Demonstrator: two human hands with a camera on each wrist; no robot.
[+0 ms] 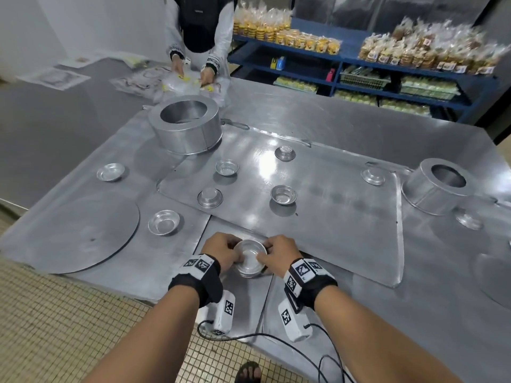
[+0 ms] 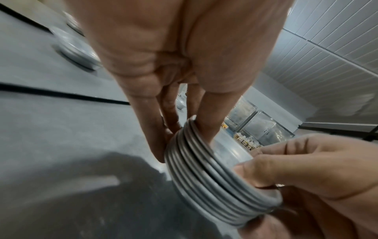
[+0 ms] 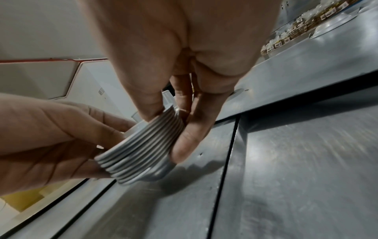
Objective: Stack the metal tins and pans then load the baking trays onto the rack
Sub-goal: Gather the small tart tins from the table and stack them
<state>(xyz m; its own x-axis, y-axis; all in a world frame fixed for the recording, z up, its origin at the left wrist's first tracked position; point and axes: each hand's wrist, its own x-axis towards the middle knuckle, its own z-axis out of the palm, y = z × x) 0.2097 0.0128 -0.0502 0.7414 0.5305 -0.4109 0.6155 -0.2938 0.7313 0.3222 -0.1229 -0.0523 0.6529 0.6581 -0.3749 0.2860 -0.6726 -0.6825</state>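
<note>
A stack of several small round metal tins (image 1: 250,259) sits low over the near edge of the metal table, held from both sides. My left hand (image 1: 225,251) grips its left rim, thumb and fingers curled round the ridged edges (image 2: 214,177). My right hand (image 1: 278,251) grips the right side of the stack (image 3: 141,150). Whether the stack rests on the table I cannot tell. Several loose tins lie about, one upright (image 1: 164,223), one upside down (image 1: 210,197), another upright (image 1: 283,194). A large flat baking tray (image 1: 345,225) lies beyond my hands.
Two tall ring pans stand at the back left (image 1: 185,125) and the right (image 1: 439,186). A round flat disc (image 1: 83,233) lies at the left. Another person (image 1: 199,37) works at the far side. Blue shelves (image 1: 387,67) hold bagged goods. Tiled floor (image 1: 55,327) lies below the table edge.
</note>
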